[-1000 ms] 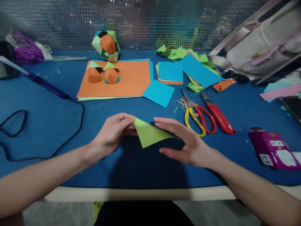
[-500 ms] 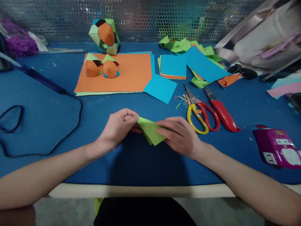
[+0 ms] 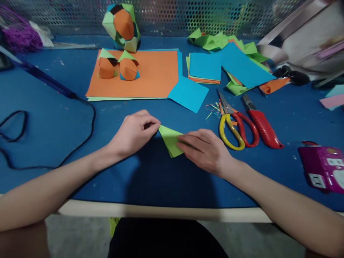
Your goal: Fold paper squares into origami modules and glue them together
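Between my hands is a folded piece of green paper point(image 3: 170, 139), its layers slightly apart at the lower edge. My left hand point(image 3: 137, 132) pinches its upper left corner between thumb and forefinger. On the other side, my right hand point(image 3: 205, 150) grips the right part of the paper, with the fingers over the front; the thumb is hidden. A loose blue paper square point(image 3: 189, 94) lies beyond my hands. Scissors point(image 3: 231, 130) with yellow and red handles rest just right of my right hand, by small paper scraps point(image 3: 214, 108).
Orange sheets point(image 3: 156, 73) carry two small folded paper pieces point(image 3: 129, 68). Behind them stands a multicoloured paper ball point(image 3: 124, 27). A square paper stack point(image 3: 205, 67), a red-handled cutter point(image 3: 264, 129) and a purple box with sockets point(image 3: 321, 166) sit rightward. A black cord point(image 3: 92, 125) curls at left.
The view has shifted, so the table's things appear higher and those at right lie further right. Both hands keep hold of the green paper, which now shows a narrower face.
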Demonstrator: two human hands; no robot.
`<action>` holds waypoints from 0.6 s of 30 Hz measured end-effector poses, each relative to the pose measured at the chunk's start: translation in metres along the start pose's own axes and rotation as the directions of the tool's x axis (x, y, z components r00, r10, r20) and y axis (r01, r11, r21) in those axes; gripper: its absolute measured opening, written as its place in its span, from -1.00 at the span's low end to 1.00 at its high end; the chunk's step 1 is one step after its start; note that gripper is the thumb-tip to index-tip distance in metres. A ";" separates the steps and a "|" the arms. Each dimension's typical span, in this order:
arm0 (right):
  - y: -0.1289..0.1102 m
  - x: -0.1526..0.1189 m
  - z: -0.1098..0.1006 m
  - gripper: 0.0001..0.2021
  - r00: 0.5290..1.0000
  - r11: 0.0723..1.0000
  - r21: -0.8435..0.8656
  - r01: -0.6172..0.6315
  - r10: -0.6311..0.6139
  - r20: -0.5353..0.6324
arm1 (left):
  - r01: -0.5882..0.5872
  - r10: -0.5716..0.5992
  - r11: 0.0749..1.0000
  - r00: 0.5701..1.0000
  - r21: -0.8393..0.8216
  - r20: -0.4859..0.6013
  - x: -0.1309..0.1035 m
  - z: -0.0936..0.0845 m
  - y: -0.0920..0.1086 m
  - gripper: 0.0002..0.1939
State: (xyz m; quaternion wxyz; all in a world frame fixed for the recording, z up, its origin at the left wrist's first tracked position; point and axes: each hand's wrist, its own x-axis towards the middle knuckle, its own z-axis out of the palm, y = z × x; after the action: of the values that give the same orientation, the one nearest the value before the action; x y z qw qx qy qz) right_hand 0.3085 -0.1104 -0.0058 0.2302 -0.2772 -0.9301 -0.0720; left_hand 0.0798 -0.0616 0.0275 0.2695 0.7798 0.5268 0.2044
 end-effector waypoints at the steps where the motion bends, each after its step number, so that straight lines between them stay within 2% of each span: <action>1: 0.000 0.001 0.000 -0.81 1.000 1.000 -0.005 -0.002 0.002 0.008 | -0.040 0.041 0.998 0.999 0.051 -0.004 0.000 0.001 -0.002 -0.76; 3: -0.001 0.001 -0.001 -0.80 1.000 1.000 -0.008 -0.001 0.001 0.024 | -0.061 0.061 0.990 0.998 0.128 0.007 0.000 0.003 -0.004 -0.75; 9: -0.001 0.002 -0.001 -0.85 1.000 1.000 0.001 0.013 -0.013 0.022 | 0.012 -0.004 0.955 1.000 0.297 -0.028 0.000 0.005 -0.005 -0.80; 18: -0.002 0.002 -0.002 -0.83 0.999 1.000 -0.004 0.017 -0.017 0.028 | -0.020 0.043 0.929 0.998 0.369 -0.054 0.000 0.010 -0.009 -0.79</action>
State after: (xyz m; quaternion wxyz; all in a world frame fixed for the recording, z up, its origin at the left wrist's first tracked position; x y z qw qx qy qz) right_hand 0.3063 -0.1118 -0.0027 0.2161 -0.2709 -0.9353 -0.0722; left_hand 0.0798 -0.0606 0.0141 0.0989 0.8183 0.5511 0.1299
